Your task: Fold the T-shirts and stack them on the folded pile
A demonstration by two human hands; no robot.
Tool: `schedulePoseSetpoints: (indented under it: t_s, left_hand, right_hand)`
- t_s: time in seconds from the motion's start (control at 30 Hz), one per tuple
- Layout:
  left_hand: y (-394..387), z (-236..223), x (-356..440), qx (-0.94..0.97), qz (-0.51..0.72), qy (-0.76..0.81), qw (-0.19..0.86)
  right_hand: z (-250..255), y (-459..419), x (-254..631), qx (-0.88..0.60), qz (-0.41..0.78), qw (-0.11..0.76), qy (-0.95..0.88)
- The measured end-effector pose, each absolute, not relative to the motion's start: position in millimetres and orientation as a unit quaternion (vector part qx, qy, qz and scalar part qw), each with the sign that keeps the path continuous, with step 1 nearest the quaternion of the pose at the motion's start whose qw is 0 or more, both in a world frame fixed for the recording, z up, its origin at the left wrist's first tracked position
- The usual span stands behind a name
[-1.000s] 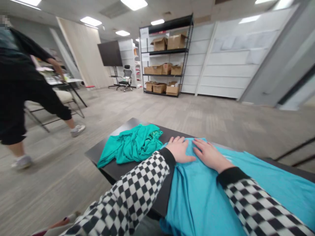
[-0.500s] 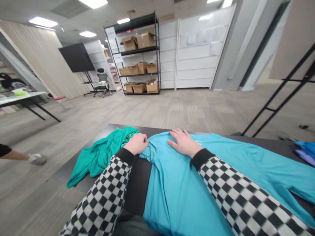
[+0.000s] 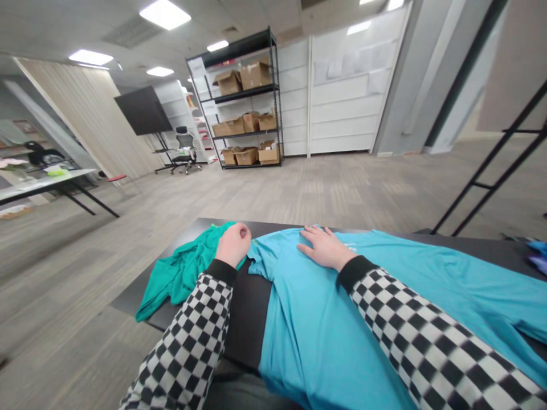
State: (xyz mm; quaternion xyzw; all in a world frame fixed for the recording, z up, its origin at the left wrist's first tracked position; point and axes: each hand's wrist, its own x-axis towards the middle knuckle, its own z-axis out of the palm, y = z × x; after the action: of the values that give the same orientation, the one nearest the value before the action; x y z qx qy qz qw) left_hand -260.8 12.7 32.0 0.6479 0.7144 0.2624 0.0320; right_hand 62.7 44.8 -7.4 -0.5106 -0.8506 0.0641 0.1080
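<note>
A light blue long-sleeved shirt (image 3: 316,319) lies spread over the dark table (image 3: 245,319). My right hand (image 3: 325,247) rests on its upper part, palm down, fingers stretched out and open. My left hand (image 3: 233,245) is closed, its fingers curled in with thumb and forefinger forming a small ring. It is over the right edge of a crumpled green garment (image 3: 182,270), just left of the blue shirt and apart from it. Whether the left fingers pinch any cloth is hidden.
Blue and purple cloth (image 3: 539,256) lies at the table's right end. A black metal frame (image 3: 491,162) stands on the right. Beyond the floor are a shelf rack (image 3: 247,135) with cardboard boxes, an office chair (image 3: 184,149) and a white table (image 3: 64,180).
My left hand has moved off the blue shirt's edge, leftward onto the green garment, and its fingers have curled. My right hand stays on the shirt. A person's leg at left has left the view.
</note>
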Motion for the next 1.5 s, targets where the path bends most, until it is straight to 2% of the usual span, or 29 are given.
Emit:
schedulePoseSetpoints:
  t_s: [0.23,0.63,0.77,0.93,1.03,1.2,1.27,1.5]
  left_hand:
    - [-4.2,24.2,-273.4,0.655,0.138,0.741,0.051]
    - [13.4,29.0,-295.7,0.725,0.255,0.632,0.098]
    - [20.8,24.5,-301.1,0.728,0.247,0.629,0.116]
    - [13.1,30.1,-300.0,0.703,0.26,0.659,0.054]
    - [-16.0,30.1,-281.4,0.738,0.277,0.615,0.005]
    - [-69.6,13.3,-262.2,0.821,0.128,0.55,0.079]
    - [-77.6,8.8,-266.9,0.818,0.106,0.561,0.067]
    - [-40.1,18.4,-285.7,0.774,0.219,0.594,-0.02]
  right_hand:
    - [-10.9,47.1,64.7,-0.509,0.063,0.116,-0.851]
    - [-4.5,43.7,62.5,-0.517,0.073,0.099,-0.847]
    - [-3.4,43.0,61.9,-0.517,0.072,0.095,-0.848]
    - [-9.5,47.0,61.8,-0.525,0.058,0.097,-0.843]
    - [-13.7,50.1,62.0,-0.537,0.049,0.097,-0.837]
    - [-15.2,53.2,62.9,-0.539,0.047,0.086,-0.837]
    - [-14.7,54.1,63.0,-0.542,0.05,0.082,-0.835]
    - [-10.8,53.2,61.0,-0.541,0.058,0.084,-0.835]
